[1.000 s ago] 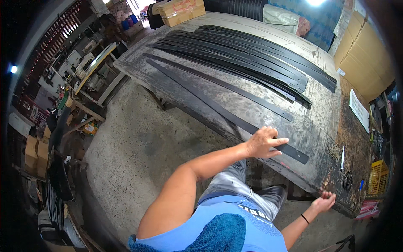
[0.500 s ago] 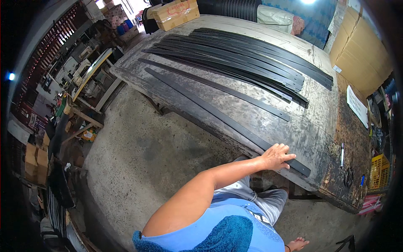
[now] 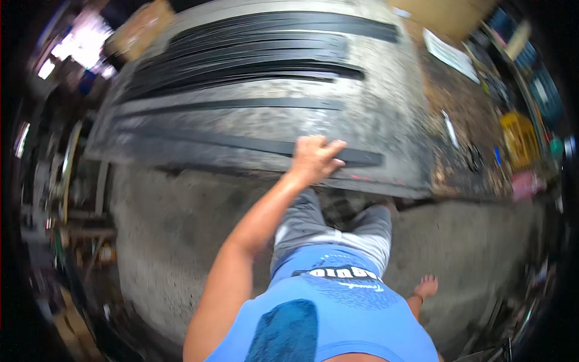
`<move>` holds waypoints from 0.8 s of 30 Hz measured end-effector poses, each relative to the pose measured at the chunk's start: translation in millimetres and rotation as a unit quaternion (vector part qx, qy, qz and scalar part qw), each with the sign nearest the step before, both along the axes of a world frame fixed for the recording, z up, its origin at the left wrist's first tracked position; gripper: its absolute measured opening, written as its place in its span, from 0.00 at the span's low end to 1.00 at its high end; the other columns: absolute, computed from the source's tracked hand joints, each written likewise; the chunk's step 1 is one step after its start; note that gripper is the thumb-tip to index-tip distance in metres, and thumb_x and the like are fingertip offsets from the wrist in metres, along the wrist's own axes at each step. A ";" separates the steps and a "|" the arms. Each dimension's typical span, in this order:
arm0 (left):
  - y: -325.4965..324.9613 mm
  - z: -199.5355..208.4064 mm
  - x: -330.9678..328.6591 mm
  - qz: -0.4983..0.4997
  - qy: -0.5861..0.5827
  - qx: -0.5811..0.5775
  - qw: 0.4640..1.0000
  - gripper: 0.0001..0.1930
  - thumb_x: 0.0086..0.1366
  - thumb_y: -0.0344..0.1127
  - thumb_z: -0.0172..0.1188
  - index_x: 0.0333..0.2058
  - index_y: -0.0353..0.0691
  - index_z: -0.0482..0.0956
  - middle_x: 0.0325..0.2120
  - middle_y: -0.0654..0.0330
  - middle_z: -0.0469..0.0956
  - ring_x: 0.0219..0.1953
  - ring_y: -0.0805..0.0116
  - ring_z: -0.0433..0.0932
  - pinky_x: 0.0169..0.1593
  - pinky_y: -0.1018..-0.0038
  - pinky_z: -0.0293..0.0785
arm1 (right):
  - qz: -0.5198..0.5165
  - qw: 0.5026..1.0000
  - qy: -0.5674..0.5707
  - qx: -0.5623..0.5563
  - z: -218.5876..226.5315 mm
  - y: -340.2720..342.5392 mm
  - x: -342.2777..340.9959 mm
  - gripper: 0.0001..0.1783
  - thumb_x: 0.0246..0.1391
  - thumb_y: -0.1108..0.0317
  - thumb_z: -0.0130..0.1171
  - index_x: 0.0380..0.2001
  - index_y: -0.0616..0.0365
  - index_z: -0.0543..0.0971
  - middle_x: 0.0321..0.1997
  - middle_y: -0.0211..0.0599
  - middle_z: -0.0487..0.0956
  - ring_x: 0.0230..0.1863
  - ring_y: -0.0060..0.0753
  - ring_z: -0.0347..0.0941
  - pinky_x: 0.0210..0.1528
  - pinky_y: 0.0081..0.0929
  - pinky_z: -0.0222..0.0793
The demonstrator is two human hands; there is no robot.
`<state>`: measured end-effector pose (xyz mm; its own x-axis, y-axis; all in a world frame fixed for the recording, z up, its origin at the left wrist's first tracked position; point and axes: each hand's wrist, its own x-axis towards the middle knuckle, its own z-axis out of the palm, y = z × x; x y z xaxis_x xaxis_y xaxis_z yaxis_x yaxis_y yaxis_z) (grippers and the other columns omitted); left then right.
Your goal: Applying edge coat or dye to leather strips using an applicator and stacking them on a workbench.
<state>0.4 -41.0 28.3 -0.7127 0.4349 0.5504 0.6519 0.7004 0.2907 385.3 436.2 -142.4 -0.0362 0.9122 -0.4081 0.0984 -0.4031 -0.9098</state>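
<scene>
My left hand (image 3: 315, 158) reaches over the table's near edge and rests palm down on a long flat black strip (image 3: 241, 142). Its fingers are spread across the strip, with thumb and forefinger pointing right and a gap between them. The strip's right end sticks out past the hand. Behind it, a second black strip (image 3: 259, 103) lies apart, almost parallel. Farther back, many similar strips form an overlapping pile (image 3: 253, 51). At the lower right, away from the table, my right hand (image 3: 427, 286) hangs beside my body with no object visible in it; its fingers look apart.
The worn table (image 3: 386, 130) carries a white sheet (image 3: 451, 55), a pen (image 3: 450, 128), a dark coil (image 3: 474, 158) and a blue marker (image 3: 497, 156) at its right. A yellow crate (image 3: 520, 142) stands beyond. A taped carton (image 3: 142, 29) sits at the far left.
The view has swung so the table now lies more level across the picture, with some blur. My left hand stays on the same strip, which keeps its place on the table.
</scene>
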 end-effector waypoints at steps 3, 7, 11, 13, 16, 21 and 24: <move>-31.2 -0.7 -6.4 0.039 0.005 -0.054 0.998 0.26 0.46 0.47 0.71 0.47 0.52 0.80 0.26 0.59 0.71 0.31 0.59 0.71 0.34 0.62 0.66 | -0.068 0.997 -0.006 -0.037 28.3 10.3 -20.6 0.40 0.61 0.44 0.48 0.66 0.63 0.58 0.61 0.47 0.69 0.54 0.41 0.70 0.54 0.35 0.65; -33.2 8.1 -2.8 0.055 0.003 -0.054 0.997 0.21 0.53 0.45 0.67 0.46 0.48 0.79 0.35 0.55 0.72 0.41 0.58 0.71 0.50 0.60 0.63 | -0.108 0.993 -0.041 0.024 92.1 -3.7 -51.7 0.39 0.62 0.44 0.48 0.66 0.61 0.59 0.63 0.44 0.68 0.53 0.39 0.70 0.52 0.35 0.67; -13.1 -0.2 -4.3 -0.016 -0.059 0.056 0.997 0.18 0.54 0.35 0.66 0.45 0.42 0.79 0.38 0.53 0.73 0.42 0.55 0.72 0.47 0.62 0.69 | -0.115 0.985 0.050 0.117 143.4 -5.7 -107.7 0.31 0.63 0.52 0.51 0.62 0.61 0.65 0.58 0.48 0.72 0.53 0.40 0.72 0.48 0.32 0.70; 3.9 -2.8 -4.6 -0.035 -0.059 0.055 0.996 0.18 0.53 0.32 0.67 0.43 0.40 0.78 0.38 0.52 0.74 0.42 0.53 0.73 0.45 0.64 0.72 | -0.068 0.981 0.067 0.167 152.2 2.8 -131.2 0.28 0.61 0.56 0.53 0.59 0.60 0.67 0.53 0.45 0.74 0.48 0.38 0.74 0.44 0.31 0.71; 23.9 -8.6 -6.8 -0.031 -0.098 0.064 0.993 0.19 0.55 0.34 0.65 0.47 0.39 0.77 0.41 0.50 0.75 0.44 0.51 0.75 0.48 0.63 0.73 | -0.007 0.957 0.174 0.232 151.5 22.3 -164.9 0.22 0.59 0.62 0.56 0.52 0.64 0.70 0.43 0.44 0.78 0.39 0.33 0.76 0.38 0.27 0.72; 56.8 3.0 -18.3 -0.013 -0.167 0.046 0.985 0.27 0.58 0.38 0.64 0.56 0.42 0.68 0.44 0.50 0.74 0.47 0.50 0.75 0.49 0.62 0.72 | 0.110 0.928 0.292 0.202 193.6 -28.8 -245.7 0.13 0.59 0.71 0.54 0.47 0.64 0.72 0.32 0.41 0.78 0.28 0.28 0.75 0.33 0.22 0.73; 64.0 -5.4 -27.7 -0.022 -0.187 -0.012 0.982 0.21 0.59 0.35 0.62 0.51 0.43 0.73 0.41 0.53 0.75 0.46 0.49 0.74 0.48 0.60 0.72 | 0.257 0.894 0.295 0.217 205.0 -94.6 -287.9 0.13 0.61 0.72 0.53 0.48 0.62 0.72 0.31 0.37 0.79 0.28 0.24 0.75 0.33 0.22 0.75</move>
